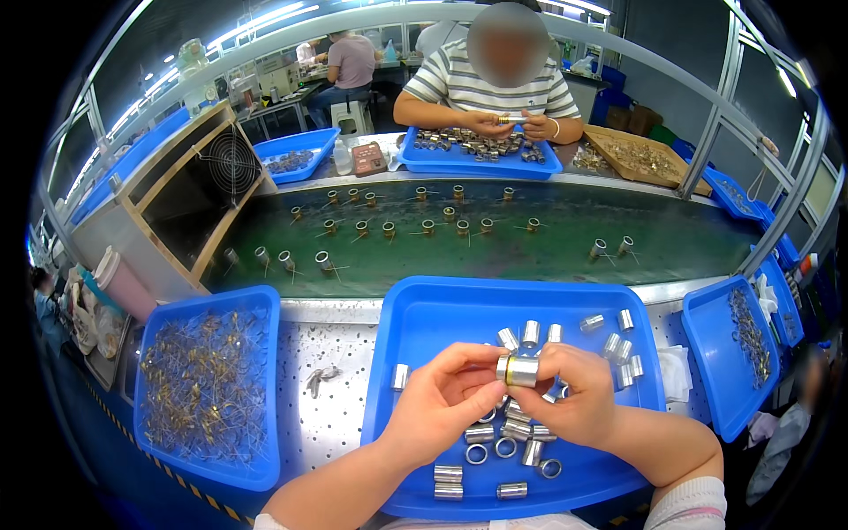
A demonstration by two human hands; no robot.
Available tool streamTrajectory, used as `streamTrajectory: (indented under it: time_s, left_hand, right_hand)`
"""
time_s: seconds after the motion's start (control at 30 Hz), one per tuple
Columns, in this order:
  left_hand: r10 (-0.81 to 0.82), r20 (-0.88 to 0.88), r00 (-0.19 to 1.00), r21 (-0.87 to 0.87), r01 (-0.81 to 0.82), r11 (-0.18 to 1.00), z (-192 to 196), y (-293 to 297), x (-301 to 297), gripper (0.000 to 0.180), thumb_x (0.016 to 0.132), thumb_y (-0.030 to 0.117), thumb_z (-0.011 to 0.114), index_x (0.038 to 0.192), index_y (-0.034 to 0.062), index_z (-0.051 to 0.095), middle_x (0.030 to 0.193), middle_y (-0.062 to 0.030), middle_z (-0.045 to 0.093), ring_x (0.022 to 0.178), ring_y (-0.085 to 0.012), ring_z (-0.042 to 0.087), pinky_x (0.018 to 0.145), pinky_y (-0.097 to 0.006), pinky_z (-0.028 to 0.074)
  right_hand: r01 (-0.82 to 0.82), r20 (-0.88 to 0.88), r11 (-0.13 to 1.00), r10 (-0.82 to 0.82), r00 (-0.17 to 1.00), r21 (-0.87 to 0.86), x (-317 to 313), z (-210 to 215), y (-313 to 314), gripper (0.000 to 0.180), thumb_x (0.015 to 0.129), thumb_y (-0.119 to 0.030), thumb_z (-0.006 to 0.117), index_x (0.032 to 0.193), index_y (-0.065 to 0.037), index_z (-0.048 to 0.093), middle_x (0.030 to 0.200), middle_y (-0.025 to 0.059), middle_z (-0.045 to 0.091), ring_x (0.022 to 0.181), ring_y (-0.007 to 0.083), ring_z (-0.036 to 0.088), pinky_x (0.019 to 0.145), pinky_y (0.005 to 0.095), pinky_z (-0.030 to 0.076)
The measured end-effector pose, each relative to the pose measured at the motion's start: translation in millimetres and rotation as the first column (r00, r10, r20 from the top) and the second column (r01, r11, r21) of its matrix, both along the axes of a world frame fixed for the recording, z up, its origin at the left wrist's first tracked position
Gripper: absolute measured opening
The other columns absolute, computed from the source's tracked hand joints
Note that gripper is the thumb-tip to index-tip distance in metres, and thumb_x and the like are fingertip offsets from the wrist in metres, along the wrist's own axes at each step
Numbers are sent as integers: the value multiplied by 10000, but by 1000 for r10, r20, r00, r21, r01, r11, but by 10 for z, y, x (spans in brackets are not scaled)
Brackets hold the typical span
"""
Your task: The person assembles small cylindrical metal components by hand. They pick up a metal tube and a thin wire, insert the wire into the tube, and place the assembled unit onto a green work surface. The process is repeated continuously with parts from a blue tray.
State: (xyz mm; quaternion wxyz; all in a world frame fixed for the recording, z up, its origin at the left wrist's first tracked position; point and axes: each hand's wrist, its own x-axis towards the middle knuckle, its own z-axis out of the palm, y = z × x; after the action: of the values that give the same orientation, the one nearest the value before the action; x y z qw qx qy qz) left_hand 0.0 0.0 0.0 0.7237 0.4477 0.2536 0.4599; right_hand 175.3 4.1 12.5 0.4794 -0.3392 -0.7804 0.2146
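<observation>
Silver cylinder [526, 372] with yellowish band [509, 370] is nearly level above the blue tray [495, 305], pinched at its ends by the left hand [442, 399] and the right hand [579, 393]. Both grips should be light but steady, so that it does not slip onto the loose cylinders [480, 433] below.

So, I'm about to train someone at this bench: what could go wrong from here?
The silver cylinder, held in the fingertips of the left hand and right hand, might slip into the large blue tray below. Loose cylinders lying on their sides there could roll if bumped.
</observation>
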Motion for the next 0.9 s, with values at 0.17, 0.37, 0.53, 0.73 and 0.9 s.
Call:
streamTrajectory:
  time_s: [0.17, 0.37, 0.53, 0.73, 0.9]
  left_hand:
    - [25, -11, 1000, 7, -25, 1000, 7, 10, 4, 306, 829, 16, 576, 1114, -11, 469, 1093, -112, 528, 1047, -182, 525, 906, -294, 430]
    - [32, 16, 999, 25, -32, 999, -5, 6, 5, 287, 833, 10, 568, 1102, -19, 474, 1089, -118, 531, 1043, -179, 529, 901, -290, 434]
    - [40, 2, 999, 42, -40, 998, 3, 1, 1, 287, 838, 14, 561, 1109, -23, 476, 1090, -118, 534, 1037, -172, 532, 896, -286, 437]
    - [28, 7, 1000, 27, -28, 999, 0, -3, 3, 307, 844, 32, 561, 1133, -14, 470, 1095, -113, 534, 1036, -165, 531, 885, -275, 439]
    - [17, 2, 1000, -5, -17, 1000, 7, -15, -4, 327, 840, 37, 570, 1145, -10, 461, 1098, -111, 532, 1042, -164, 526, 883, -270, 437]
  right_hand:
    - [-3, 6, 1000, 3, 1000, 15, -1, 5, 2, 151, 672, -1, 702, 743, -26, 570, 604, 55, 552, 486, 131, 523, 420, 234, 399]
    - [-3, 12, 999, 3, 1000, 50, -20, 3, 0, 162, 663, 6, 702, 741, -25, 563, 593, 59, 546, 481, 137, 524, 406, 240, 388]
    - [11, 15, 997, -13, 1000, 71, -44, -14, 0, 171, 657, 2, 710, 729, -30, 558, 584, 57, 544, 471, 138, 523, 401, 244, 385]
    - [32, 11, 998, -33, 999, 61, -43, -30, -3, 180, 658, -7, 717, 710, -35, 548, 571, 53, 543, 466, 132, 528, 405, 239, 391]
    - [16, -1, 1000, -16, 1000, 17, -33, -14, -20, 185, 656, 5, 713, 737, -38, 553, 599, 56, 557, 488, 124, 531, 432, 228, 385]
